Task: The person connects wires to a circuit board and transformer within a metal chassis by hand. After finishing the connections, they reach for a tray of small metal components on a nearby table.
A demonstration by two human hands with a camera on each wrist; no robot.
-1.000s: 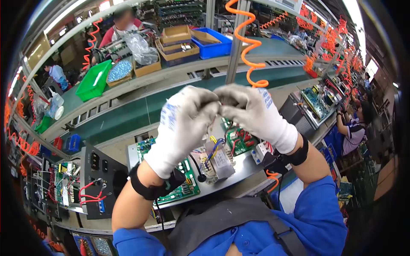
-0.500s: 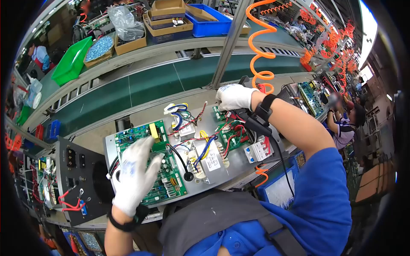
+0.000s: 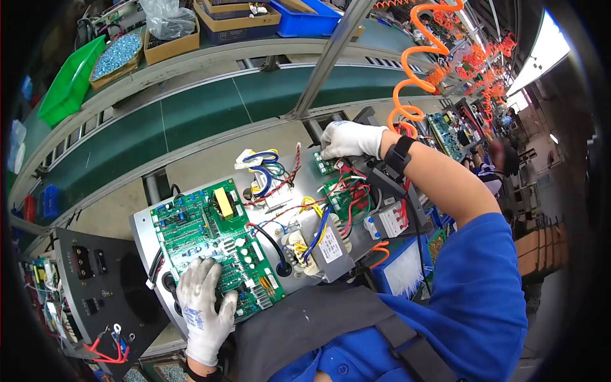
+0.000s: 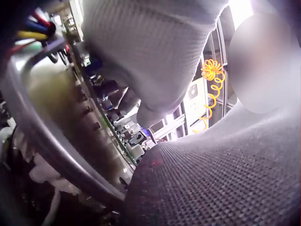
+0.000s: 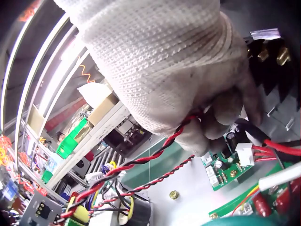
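Note:
A metal panel [image 3: 141,232] carries a large green circuit board [image 3: 184,235], a boxy transformer [image 3: 337,245] and smaller boards. Fingers spread, my gloved left hand [image 3: 202,309] rests at the near left edge of the large board. My gloved right hand [image 3: 353,140] is at the panel's far side, its fingers curled down over a small green board [image 3: 323,163]. In the right wrist view a twisted red and black wire [image 5: 157,153] overlaps that hand [image 5: 164,70]. The fingertips are partly hidden, and I cannot tell whether they pinch something.
On the left stands a black panel [image 3: 102,274] with red leads [image 3: 105,356]. Breakers [image 3: 388,221] sit at the panel's right end. Beyond runs a green conveyor [image 3: 197,111], with a green bin [image 3: 73,83] and cartons behind. An orange coiled hose [image 3: 407,76] hangs near the right arm.
My hands were together above the panel a second ago, then parted. The right went to the small board and stayed; the left came down onto the large board's near edge. The view has shifted.

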